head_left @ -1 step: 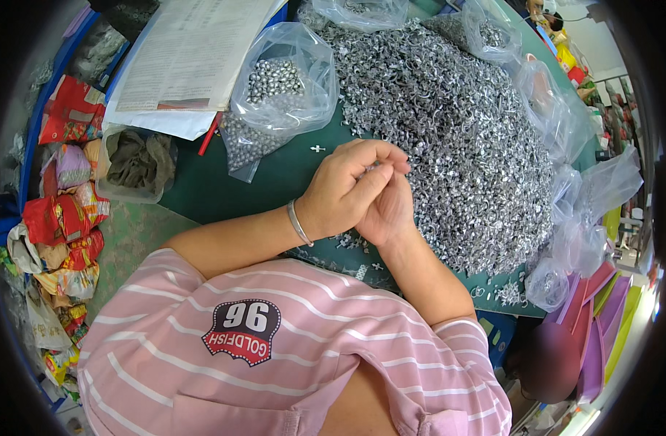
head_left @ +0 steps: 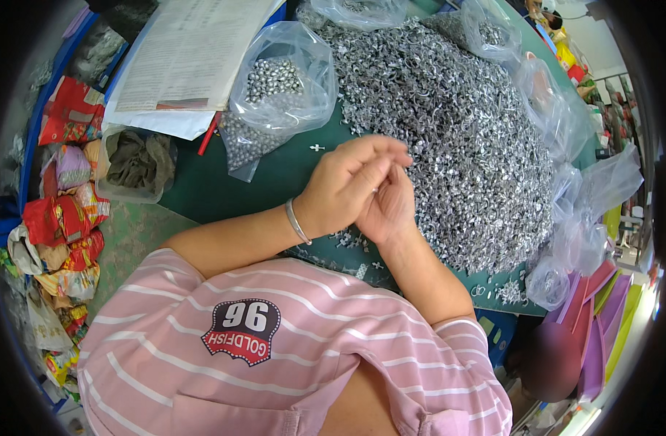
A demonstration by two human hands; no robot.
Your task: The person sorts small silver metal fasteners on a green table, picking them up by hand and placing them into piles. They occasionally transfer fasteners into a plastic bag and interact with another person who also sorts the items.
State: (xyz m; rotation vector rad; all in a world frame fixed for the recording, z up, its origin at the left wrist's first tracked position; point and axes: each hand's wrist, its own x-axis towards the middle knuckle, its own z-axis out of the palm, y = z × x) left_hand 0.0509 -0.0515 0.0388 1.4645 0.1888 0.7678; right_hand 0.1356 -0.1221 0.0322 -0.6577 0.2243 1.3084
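Note:
My left hand point(head_left: 336, 187), with a silver bangle point(head_left: 297, 221) at its wrist, curls over my right hand point(head_left: 391, 209) at the near left edge of a big heap of small silver metal pieces point(head_left: 456, 138). The fingers of both hands are bent and pressed together. A tiny shiny spot shows between them; whatever they hold is hidden. Below my wrists several small metal pieces point(head_left: 347, 240) lie on the green tabletop point(head_left: 216, 200). One small cross-shaped metal piece point(head_left: 317, 147) lies alone to the left of my hands.
A clear bag of silver beads point(head_left: 275, 83) stands at the back left, beside a red pen point(head_left: 208, 138) and printed paper sheets point(head_left: 180, 58). A plastic tub with dark cloth point(head_left: 138, 163) sits further left. Clear plastic bags point(head_left: 554, 109) line the heap's right side.
My fingers have shifted slightly against each other, and the shiny spot between them shows more plainly. Both arms stay nearly in place.

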